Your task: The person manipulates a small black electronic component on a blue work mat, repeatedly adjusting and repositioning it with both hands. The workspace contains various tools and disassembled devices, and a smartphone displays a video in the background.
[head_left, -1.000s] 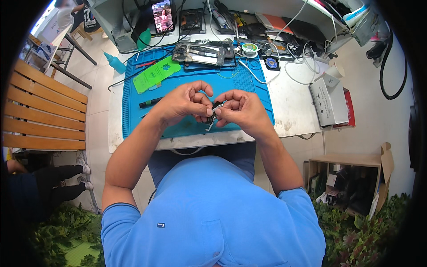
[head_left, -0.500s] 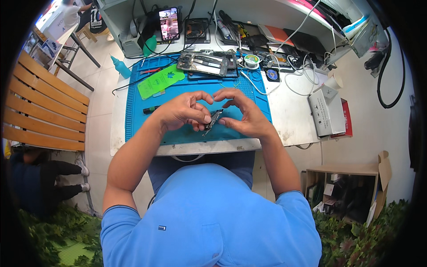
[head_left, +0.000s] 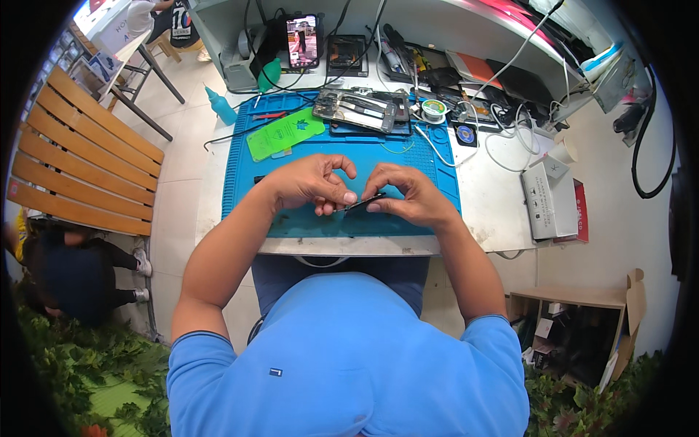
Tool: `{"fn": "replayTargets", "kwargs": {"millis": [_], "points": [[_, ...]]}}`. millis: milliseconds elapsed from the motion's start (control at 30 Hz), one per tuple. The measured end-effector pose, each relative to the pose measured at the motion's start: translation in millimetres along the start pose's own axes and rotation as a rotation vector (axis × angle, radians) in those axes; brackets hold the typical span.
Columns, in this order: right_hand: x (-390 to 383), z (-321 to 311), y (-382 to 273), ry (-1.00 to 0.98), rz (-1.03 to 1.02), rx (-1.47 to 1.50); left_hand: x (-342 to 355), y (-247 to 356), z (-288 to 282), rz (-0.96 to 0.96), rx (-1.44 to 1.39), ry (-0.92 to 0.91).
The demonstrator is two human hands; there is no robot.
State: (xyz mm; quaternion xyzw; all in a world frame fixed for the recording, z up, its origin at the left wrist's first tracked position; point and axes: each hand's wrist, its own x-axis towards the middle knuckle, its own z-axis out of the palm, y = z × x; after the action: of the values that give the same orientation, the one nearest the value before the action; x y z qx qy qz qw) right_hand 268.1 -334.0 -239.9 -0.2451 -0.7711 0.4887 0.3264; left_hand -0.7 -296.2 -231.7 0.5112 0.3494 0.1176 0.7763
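Observation:
Over the blue repair mat, a small dark phone part is held tilted between my two hands. My left hand pinches its left end between thumb and fingers, with the index finger curled above. My right hand grips the right end with thumb and fingertips. Farther back on the mat lie a green card and an opened phone.
A lit phone, cables and tools crowd the back shelf. A cyan bottle stands at left, a white box at right. A wooden bench is beside the desk; a person is low at left, another sits farther back.
The part has turned from steep to flatter. My right fingers, raised off it half a second ago, are on it again. The whole view has shifted slightly; the person at lower left has moved.

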Motion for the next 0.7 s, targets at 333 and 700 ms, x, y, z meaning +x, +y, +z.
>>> {"fn": "replayTargets", "kwargs": {"millis": [333, 700], "points": [[-23.4, 17.9, -5.0, 0.347, 0.235, 0.331, -21.8, 3.4, -14.4, 0.309, 0.758, 0.638], [-20.9, 25.3, 11.0, 0.552, 0.354, 0.542, 14.6, 15.6, 19.2, -0.006, 1.276, 0.703]]}}
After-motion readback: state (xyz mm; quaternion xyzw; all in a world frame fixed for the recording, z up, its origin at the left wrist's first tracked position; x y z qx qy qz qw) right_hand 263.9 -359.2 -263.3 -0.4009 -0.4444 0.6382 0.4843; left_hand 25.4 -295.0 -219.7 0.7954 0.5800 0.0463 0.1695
